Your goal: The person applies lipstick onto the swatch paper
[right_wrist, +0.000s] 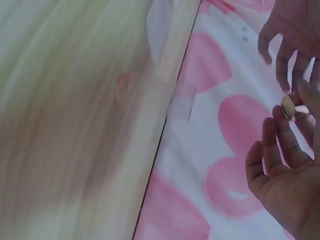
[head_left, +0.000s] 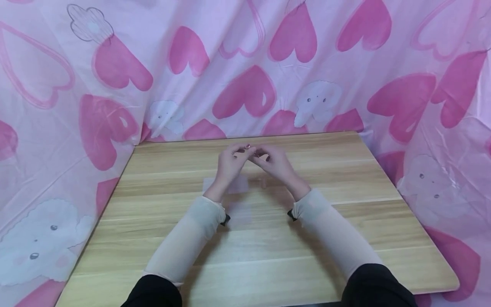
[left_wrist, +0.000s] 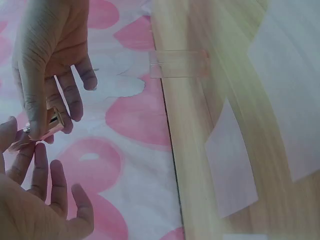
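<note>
Both hands meet over the far half of the wooden table, fingertips together around a small shiny pink-and-gold object (left_wrist: 51, 129). My left hand (head_left: 230, 166) pinches one end of it between thumb and index finger, other fingers spread loosely. My right hand (head_left: 281, 164) pinches it from the other side, its thumb lying along it in the left wrist view. A round gold face of the object (right_wrist: 287, 107) shows in the right wrist view. Fingers hide much of it, and I cannot tell its exact kind.
On the wooden table (head_left: 153, 238), below the hands, stands a small clear plastic piece (left_wrist: 180, 64) with a pinkish end. Pale translucent sheets (head_left: 239, 213) lie nearer the left forearm. Behind and beside the table hangs a pink heart-patterned curtain (head_left: 245, 91).
</note>
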`<move>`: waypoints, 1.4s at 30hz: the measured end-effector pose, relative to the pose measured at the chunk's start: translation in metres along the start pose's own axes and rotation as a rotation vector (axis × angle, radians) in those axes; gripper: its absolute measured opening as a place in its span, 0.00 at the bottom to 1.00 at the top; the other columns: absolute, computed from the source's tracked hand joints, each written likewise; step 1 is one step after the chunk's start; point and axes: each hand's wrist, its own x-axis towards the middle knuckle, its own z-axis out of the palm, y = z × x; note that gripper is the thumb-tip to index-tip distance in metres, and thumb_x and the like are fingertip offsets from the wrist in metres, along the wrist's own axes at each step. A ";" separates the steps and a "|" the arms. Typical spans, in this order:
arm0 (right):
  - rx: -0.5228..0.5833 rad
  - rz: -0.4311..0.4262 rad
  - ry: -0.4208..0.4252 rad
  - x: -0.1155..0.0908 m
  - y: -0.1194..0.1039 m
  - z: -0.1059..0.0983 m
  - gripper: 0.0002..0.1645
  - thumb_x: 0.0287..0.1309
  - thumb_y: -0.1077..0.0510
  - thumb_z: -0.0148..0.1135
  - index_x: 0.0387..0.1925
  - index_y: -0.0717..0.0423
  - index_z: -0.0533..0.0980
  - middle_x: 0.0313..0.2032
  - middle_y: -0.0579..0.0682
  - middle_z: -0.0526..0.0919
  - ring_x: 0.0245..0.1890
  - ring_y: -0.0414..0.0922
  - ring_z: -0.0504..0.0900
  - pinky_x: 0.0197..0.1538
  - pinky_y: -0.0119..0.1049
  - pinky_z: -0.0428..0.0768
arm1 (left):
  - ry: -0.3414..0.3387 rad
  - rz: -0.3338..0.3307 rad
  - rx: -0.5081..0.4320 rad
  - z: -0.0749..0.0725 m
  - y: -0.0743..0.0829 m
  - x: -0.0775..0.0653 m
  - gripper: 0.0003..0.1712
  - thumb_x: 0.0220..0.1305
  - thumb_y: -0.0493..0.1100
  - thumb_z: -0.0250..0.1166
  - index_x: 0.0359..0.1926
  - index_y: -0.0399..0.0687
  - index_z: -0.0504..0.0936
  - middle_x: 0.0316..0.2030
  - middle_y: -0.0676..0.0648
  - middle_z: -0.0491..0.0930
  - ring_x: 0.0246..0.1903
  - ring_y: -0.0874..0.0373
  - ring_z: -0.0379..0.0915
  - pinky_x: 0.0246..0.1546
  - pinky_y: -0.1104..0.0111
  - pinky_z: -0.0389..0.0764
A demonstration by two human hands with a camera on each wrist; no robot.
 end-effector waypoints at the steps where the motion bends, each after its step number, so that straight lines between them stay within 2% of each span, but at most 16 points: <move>1: 0.018 0.006 0.011 0.000 -0.001 0.003 0.18 0.63 0.48 0.69 0.52 0.48 0.83 0.41 0.43 0.89 0.43 0.41 0.84 0.38 0.39 0.83 | 0.005 -0.016 -0.029 -0.001 -0.001 0.000 0.22 0.60 0.64 0.71 0.46 0.57 0.89 0.45 0.56 0.85 0.47 0.60 0.78 0.48 0.57 0.80; 4: 0.082 0.065 0.037 0.000 -0.003 0.009 0.18 0.62 0.47 0.70 0.52 0.47 0.83 0.42 0.42 0.89 0.42 0.39 0.84 0.40 0.40 0.83 | 0.018 -0.037 -0.092 -0.003 -0.004 0.001 0.21 0.59 0.63 0.72 0.45 0.56 0.90 0.43 0.56 0.85 0.46 0.60 0.78 0.46 0.60 0.81; 10: 0.227 0.148 0.038 0.000 -0.004 0.016 0.15 0.64 0.49 0.69 0.49 0.52 0.83 0.42 0.46 0.88 0.42 0.43 0.85 0.46 0.42 0.83 | 0.062 -0.009 -0.094 -0.008 -0.009 0.003 0.18 0.60 0.60 0.72 0.42 0.55 0.91 0.39 0.54 0.86 0.44 0.60 0.79 0.41 0.63 0.79; 14: 0.306 0.143 0.013 0.001 -0.004 0.019 0.15 0.68 0.55 0.65 0.51 0.57 0.82 0.45 0.53 0.88 0.44 0.47 0.85 0.49 0.42 0.83 | 0.065 -0.011 -0.109 -0.010 -0.010 0.004 0.16 0.60 0.57 0.73 0.41 0.52 0.91 0.40 0.53 0.86 0.47 0.59 0.78 0.45 0.61 0.78; 17: 0.376 0.147 -0.023 0.002 -0.003 0.022 0.16 0.70 0.57 0.61 0.54 0.61 0.81 0.48 0.58 0.87 0.47 0.49 0.85 0.52 0.39 0.82 | 0.054 -0.042 -0.136 -0.012 -0.010 0.005 0.17 0.59 0.57 0.74 0.41 0.52 0.91 0.42 0.53 0.87 0.50 0.60 0.78 0.51 0.60 0.77; 19: 0.414 0.170 -0.050 0.002 -0.002 0.023 0.17 0.72 0.57 0.58 0.55 0.62 0.80 0.48 0.60 0.86 0.48 0.49 0.84 0.50 0.38 0.82 | 0.041 -0.069 -0.159 -0.014 -0.010 0.005 0.18 0.58 0.57 0.74 0.42 0.52 0.91 0.43 0.52 0.87 0.52 0.60 0.77 0.55 0.57 0.76; 23: 0.497 0.226 -0.106 0.003 -0.004 0.021 0.19 0.76 0.57 0.52 0.56 0.66 0.78 0.46 0.62 0.85 0.46 0.49 0.82 0.47 0.50 0.79 | -0.004 -0.105 -0.197 -0.018 -0.010 0.007 0.20 0.58 0.58 0.74 0.44 0.51 0.91 0.46 0.52 0.87 0.56 0.59 0.76 0.61 0.53 0.72; 27: 0.536 0.263 -0.132 0.002 -0.020 0.014 0.20 0.78 0.56 0.49 0.53 0.69 0.77 0.42 0.61 0.83 0.45 0.48 0.80 0.48 0.59 0.75 | -0.027 -0.111 -0.205 -0.020 -0.012 0.008 0.21 0.60 0.58 0.73 0.45 0.49 0.90 0.47 0.51 0.86 0.56 0.58 0.75 0.61 0.52 0.71; 30: 0.543 0.266 -0.124 0.001 -0.031 0.012 0.18 0.77 0.56 0.51 0.54 0.66 0.78 0.41 0.58 0.84 0.44 0.50 0.80 0.45 0.51 0.78 | -0.018 -0.104 -0.201 -0.019 -0.013 0.009 0.21 0.60 0.57 0.73 0.45 0.48 0.89 0.45 0.50 0.86 0.53 0.58 0.76 0.58 0.54 0.73; 33: 0.566 0.241 -0.116 0.001 -0.031 0.015 0.15 0.74 0.59 0.55 0.54 0.65 0.78 0.41 0.57 0.83 0.44 0.51 0.81 0.46 0.43 0.80 | -0.002 -0.097 -0.190 -0.018 -0.013 0.009 0.20 0.61 0.57 0.72 0.44 0.48 0.89 0.42 0.50 0.86 0.51 0.58 0.76 0.53 0.57 0.74; 37: 0.601 0.197 -0.109 0.002 -0.028 0.019 0.12 0.71 0.64 0.58 0.50 0.69 0.77 0.43 0.59 0.82 0.46 0.49 0.81 0.53 0.42 0.81 | 0.010 -0.093 -0.181 -0.017 -0.012 0.009 0.19 0.60 0.57 0.72 0.43 0.49 0.89 0.41 0.50 0.85 0.50 0.58 0.75 0.50 0.59 0.73; 39: 0.593 0.195 -0.104 0.001 -0.028 0.020 0.13 0.72 0.63 0.57 0.51 0.69 0.77 0.43 0.60 0.83 0.45 0.48 0.81 0.53 0.41 0.81 | 0.012 -0.098 -0.186 -0.017 -0.012 0.009 0.19 0.60 0.58 0.72 0.43 0.50 0.90 0.42 0.50 0.86 0.51 0.57 0.76 0.50 0.59 0.74; 42: 0.565 0.199 -0.104 0.002 -0.025 0.020 0.14 0.72 0.62 0.57 0.53 0.67 0.78 0.43 0.61 0.84 0.44 0.48 0.82 0.46 0.35 0.80 | 0.010 -0.102 -0.199 -0.018 -0.012 0.010 0.19 0.59 0.59 0.73 0.43 0.52 0.90 0.42 0.51 0.86 0.52 0.57 0.76 0.52 0.57 0.74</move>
